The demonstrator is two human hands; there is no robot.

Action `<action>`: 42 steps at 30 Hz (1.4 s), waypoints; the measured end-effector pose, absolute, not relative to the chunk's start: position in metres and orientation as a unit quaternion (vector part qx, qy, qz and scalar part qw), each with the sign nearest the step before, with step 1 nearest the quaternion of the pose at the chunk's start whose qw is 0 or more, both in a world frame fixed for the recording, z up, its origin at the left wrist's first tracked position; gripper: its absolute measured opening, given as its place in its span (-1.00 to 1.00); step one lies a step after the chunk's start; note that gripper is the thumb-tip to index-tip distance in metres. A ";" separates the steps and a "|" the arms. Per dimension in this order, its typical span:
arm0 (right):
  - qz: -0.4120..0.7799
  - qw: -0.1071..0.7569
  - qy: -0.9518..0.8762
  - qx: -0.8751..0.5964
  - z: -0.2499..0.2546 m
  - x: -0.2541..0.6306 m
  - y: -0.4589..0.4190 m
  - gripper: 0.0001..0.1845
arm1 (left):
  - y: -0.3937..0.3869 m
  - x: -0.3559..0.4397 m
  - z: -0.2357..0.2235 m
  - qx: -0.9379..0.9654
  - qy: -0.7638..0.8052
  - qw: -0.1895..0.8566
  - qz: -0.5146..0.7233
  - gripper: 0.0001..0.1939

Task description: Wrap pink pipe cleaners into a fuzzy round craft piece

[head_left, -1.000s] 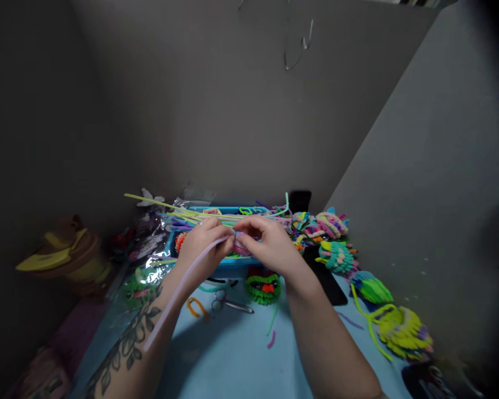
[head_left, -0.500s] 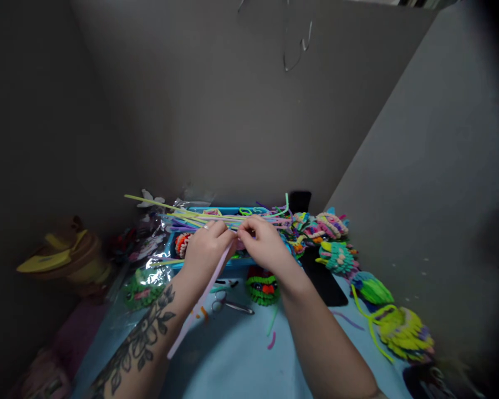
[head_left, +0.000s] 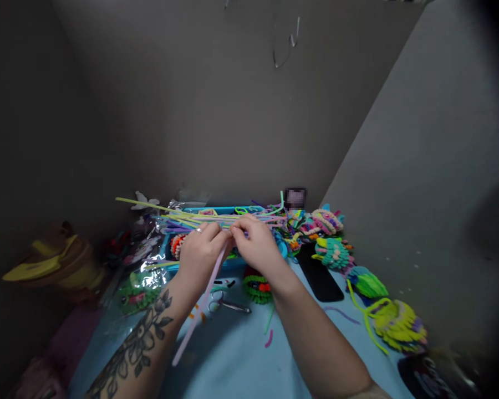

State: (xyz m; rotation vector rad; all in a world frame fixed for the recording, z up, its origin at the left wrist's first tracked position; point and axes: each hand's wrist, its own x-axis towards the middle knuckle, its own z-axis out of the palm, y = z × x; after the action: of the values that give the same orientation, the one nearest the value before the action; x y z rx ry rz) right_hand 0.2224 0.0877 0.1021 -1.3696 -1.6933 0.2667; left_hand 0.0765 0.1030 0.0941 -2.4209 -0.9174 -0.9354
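A long pale-lilac pipe cleaner hangs from my fingers and slants down toward the lower left. My left hand, with a ring on one finger, is closed around its upper part. My right hand is pinched close against the left fingertips, at the upper end of the same pipe cleaner; the exact contact is partly hidden. Both hands are over a blue tray, across which lies a bundle of yellow, purple and pink pipe cleaners. Below my right hand sits a green fuzzy figure with a red patch.
Scissors and short clippings lie on the blue cloth. A black phone and several fuzzy figures line the right. On the left are a bagged green figure and a brown-yellow container.
The whole view has shifted slightly, so things appear a little further left. The lilac pipe cleaner's loose end has swung a bit to the right. Both hands keep their pinch.
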 end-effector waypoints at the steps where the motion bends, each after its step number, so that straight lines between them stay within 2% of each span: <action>1: 0.110 0.464 -0.685 -0.550 0.103 0.223 0.087 -0.76 | 0.103 0.076 0.095 -0.865 -0.328 0.189 -0.330 -0.73; 8: 0.156 0.498 -0.666 -0.532 0.109 0.226 0.083 -0.79 | 0.101 0.075 0.101 -0.863 -0.323 0.201 -0.334 -0.69; 16: 0.092 0.480 -0.682 -0.543 0.104 0.221 0.083 -0.78 | 0.097 0.078 0.098 -0.860 -0.337 0.185 -0.336 -0.72; 19: 0.113 0.498 -0.676 -0.531 0.106 0.224 0.083 -0.79 | 0.101 0.077 0.096 -0.855 -0.343 0.121 -0.369 -0.74; 22: 0.149 0.535 -0.663 -0.502 0.110 0.234 0.083 -0.88 | 0.105 0.072 0.101 -0.833 -0.342 0.001 -0.435 -0.79; 26: 0.184 0.533 -0.685 -0.461 0.113 0.248 0.084 -0.80 | 0.107 0.064 0.112 -0.781 -0.375 -0.123 -0.484 -0.80; 29: 0.228 0.501 -0.703 -0.450 0.113 0.252 0.083 -0.86 | 0.108 0.060 0.114 -0.753 -0.396 -0.164 -0.498 -0.79; 32: 0.273 0.505 -0.687 -0.445 0.112 0.250 0.082 -0.92 | 0.111 0.060 0.110 -0.738 -0.395 -0.205 -0.508 -0.79; 37: 0.311 0.520 -0.676 -0.418 0.112 0.248 0.081 -0.87 | 0.111 0.063 0.107 -0.708 -0.389 -0.275 -0.521 -0.80; 42: 0.334 0.531 -0.663 -0.408 0.111 0.245 0.081 -0.81 | 0.110 0.064 0.108 -0.698 -0.376 -0.286 -0.537 -0.80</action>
State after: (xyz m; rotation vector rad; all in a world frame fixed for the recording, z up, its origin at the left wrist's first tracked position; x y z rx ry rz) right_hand 0.2445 0.0806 0.1115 -0.9742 -1.5826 0.7963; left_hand 0.0642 0.1098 0.1082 -2.7122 -1.4620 -2.0870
